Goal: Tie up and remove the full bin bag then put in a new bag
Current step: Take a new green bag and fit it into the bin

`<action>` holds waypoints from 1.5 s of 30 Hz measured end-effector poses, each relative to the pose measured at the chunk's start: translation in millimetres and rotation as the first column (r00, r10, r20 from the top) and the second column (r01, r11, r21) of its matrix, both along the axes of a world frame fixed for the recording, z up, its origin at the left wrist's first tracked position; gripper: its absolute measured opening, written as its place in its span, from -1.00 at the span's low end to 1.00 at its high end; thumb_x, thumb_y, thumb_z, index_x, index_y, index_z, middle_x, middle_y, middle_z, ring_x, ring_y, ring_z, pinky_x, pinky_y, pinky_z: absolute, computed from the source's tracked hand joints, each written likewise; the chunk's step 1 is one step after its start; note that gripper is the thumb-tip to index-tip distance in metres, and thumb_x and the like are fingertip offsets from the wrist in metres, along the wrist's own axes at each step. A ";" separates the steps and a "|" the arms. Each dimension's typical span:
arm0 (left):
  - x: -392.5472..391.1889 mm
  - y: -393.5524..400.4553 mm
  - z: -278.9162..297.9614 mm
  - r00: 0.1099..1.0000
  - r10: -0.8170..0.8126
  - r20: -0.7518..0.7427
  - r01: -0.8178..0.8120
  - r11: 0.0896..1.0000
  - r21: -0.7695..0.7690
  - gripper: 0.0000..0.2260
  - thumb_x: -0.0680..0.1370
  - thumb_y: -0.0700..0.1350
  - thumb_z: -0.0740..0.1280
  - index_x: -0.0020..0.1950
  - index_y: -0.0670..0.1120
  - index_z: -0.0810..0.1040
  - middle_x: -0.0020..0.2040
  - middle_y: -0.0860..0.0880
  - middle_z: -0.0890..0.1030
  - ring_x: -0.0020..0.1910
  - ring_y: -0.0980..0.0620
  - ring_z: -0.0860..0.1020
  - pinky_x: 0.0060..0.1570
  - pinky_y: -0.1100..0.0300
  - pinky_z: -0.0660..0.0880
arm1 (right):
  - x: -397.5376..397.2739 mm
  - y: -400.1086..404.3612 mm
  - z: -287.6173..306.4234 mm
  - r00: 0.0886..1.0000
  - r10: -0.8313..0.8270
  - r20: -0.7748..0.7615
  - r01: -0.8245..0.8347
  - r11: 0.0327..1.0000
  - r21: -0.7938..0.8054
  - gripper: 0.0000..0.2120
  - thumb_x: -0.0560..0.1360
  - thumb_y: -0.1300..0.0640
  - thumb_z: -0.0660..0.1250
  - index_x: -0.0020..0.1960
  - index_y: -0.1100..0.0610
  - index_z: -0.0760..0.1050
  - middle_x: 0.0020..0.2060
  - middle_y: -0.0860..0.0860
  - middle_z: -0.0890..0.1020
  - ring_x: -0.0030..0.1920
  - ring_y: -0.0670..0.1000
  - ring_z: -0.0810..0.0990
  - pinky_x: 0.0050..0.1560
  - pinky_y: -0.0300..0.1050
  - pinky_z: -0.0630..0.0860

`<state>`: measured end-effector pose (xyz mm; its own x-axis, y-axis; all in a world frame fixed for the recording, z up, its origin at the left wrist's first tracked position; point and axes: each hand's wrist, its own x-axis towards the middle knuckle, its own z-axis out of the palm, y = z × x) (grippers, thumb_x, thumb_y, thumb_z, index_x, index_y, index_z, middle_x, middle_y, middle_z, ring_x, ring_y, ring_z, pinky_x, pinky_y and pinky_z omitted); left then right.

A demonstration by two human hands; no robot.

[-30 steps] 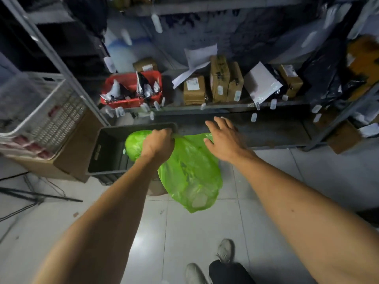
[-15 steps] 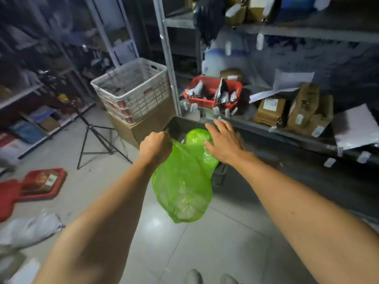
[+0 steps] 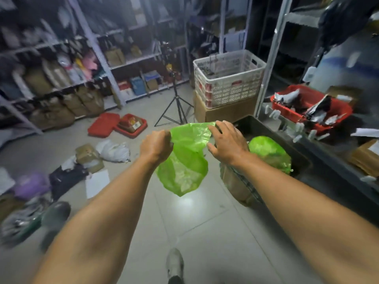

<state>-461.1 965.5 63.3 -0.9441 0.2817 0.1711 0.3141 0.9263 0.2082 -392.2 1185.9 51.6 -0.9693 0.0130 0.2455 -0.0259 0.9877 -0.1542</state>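
A thin, empty green bag (image 3: 184, 167) hangs in front of me over the tiled floor. My left hand (image 3: 156, 146) grips its left upper edge in a fist. My right hand (image 3: 227, 142) holds the right end of the rim at its fingertips, and the rim is stretched between the two hands. Behind my right hand, a full green bag (image 3: 266, 150) sits in a dark bin (image 3: 258, 126) beside the shelf, touched by neither hand.
A white crate (image 3: 227, 78) stands on a cardboard box behind the bin, with a tripod (image 3: 176, 105) to its left. A red tray (image 3: 311, 103) rests on the right shelf. Red trays (image 3: 117, 125), parcels and bags (image 3: 92, 154) litter the floor at left.
The view has swung left into the room. Both hands have drawn the empty bag away from the bin, and my right hand, open before, now holds the rim and spreads it.
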 end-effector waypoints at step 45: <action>168.9 -585.0 -56.2 0.630 0.741 0.231 -0.764 0.644 0.018 -0.72 0.45 -0.09 0.31 0.13 0.02 0.63 0.02 -0.18 0.65 -0.01 -0.25 0.60 -0.15 0.04 0.48 | -12.7 -593.8 -38.6 0.682 0.708 0.182 -0.727 0.683 0.070 -0.42 0.54 -0.16 0.22 0.48 0.05 0.25 0.46 0.14 0.31 0.46 0.17 0.22 0.38 0.08 0.26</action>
